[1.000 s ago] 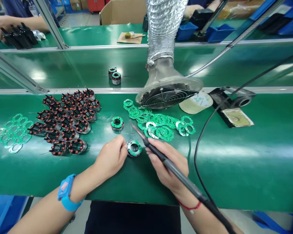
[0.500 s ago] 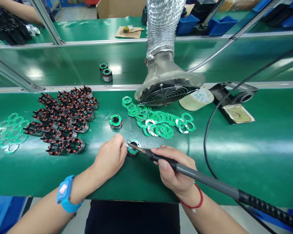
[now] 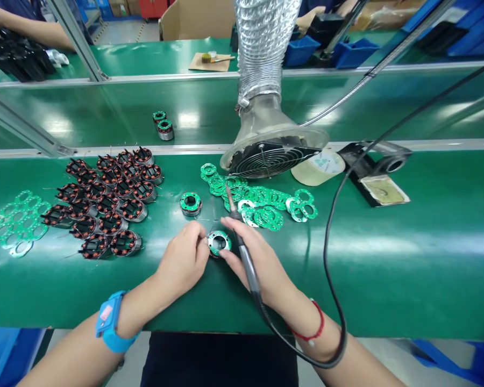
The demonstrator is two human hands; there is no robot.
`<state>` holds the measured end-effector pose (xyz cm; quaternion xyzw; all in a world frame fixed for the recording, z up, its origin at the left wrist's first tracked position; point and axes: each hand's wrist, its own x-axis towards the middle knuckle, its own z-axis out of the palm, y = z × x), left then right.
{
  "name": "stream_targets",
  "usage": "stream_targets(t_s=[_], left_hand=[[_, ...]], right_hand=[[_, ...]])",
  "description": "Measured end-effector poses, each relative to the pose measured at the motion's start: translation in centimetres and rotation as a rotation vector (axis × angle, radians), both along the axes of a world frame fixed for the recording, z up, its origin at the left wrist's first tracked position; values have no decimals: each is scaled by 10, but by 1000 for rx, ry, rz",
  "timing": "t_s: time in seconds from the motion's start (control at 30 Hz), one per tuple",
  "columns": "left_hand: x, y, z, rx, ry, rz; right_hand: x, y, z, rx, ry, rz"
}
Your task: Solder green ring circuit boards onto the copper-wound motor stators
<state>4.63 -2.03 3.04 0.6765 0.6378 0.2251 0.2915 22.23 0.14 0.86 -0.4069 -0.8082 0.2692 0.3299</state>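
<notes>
A small round motor stator topped by a green ring board (image 3: 219, 242) lies on the green mat between my hands. My left hand (image 3: 184, 260), with a blue strap on its wrist, pinches the stator's left edge with closed fingers. My right hand (image 3: 255, 263) touches the stator's right side with its fingertips while gripping a soldering iron (image 3: 242, 247). The iron's tip points up and away, off the board. Its black cable (image 3: 331, 258) loops round to the right.
Several wound stators (image 3: 108, 201) cluster at the left, one finished stator (image 3: 191, 203) sits behind my hands. Green ring boards (image 3: 262, 207) pile at centre right, more green boards (image 3: 18, 220) lie far left. A fume extractor (image 3: 272, 145), tape roll (image 3: 318, 166) and iron stand (image 3: 381, 177) lie behind. Other people's arms work at the back.
The soldering iron's tip has lifted off the board and swung upright. My right fingertips have moved onto the stator's right side. My left hand has stayed in place.
</notes>
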Motion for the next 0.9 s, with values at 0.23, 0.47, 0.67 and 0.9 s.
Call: stream_targets(t_s=[0.23,0.47,0.67,0.9], left_hand=[[7,-8,-9,48,26,-169],[17,-10,-17,97,93,-106],[11,-3,-19,109,-35,-191],[5,-4,-21,91,-227,-211]], right_hand=[[-6,-10,-5,-99,30,-123],[-19,-30,-4,60,-12,-287],[-21,-35,-8,30,16,-279],[-20,-23,-13,-60,81,-301]])
